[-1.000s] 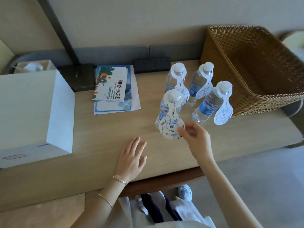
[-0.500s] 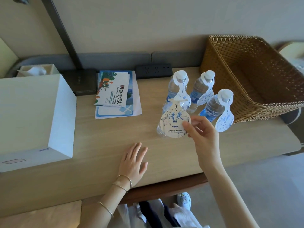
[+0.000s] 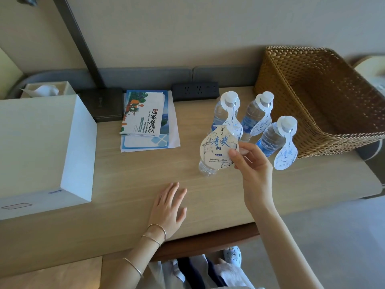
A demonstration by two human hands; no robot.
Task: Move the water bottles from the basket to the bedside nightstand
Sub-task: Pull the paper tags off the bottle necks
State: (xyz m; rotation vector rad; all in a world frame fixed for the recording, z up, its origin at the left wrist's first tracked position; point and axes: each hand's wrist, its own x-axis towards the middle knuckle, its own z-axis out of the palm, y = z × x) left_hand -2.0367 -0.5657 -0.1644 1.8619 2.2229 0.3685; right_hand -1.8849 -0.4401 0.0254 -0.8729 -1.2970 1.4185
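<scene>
Several clear water bottles with white caps and hanging paper tags stand on the wooden nightstand [image 3: 135, 184], left of the wicker basket [image 3: 312, 147]. The front bottle [image 3: 205, 168] is mostly hidden behind its round white tag [image 3: 217, 150]. My right hand [image 3: 253, 165] pinches that tag's right edge between thumb and fingers and holds it lifted up. Behind it stand a back-left bottle [image 3: 221, 111], a back-right bottle [image 3: 253, 115] and a right bottle [image 3: 270, 138]. No bottle shows in the visible part of the basket. My left hand [image 3: 168, 207] lies flat on the nightstand, fingers apart.
A white box [image 3: 41, 151] fills the left of the top, with a tissue box [image 3: 44, 90] behind it. Brochures [image 3: 145, 119] lie in the middle, a black lamp base [image 3: 102, 103] and a black power strip [image 3: 195, 90] sit at the back. Grey floor lies to the right.
My right hand has lifted the front bottle's tag from hanging down to facing up, now covering the bottle's cap. The view shifted slightly. My left hand stays flat.
</scene>
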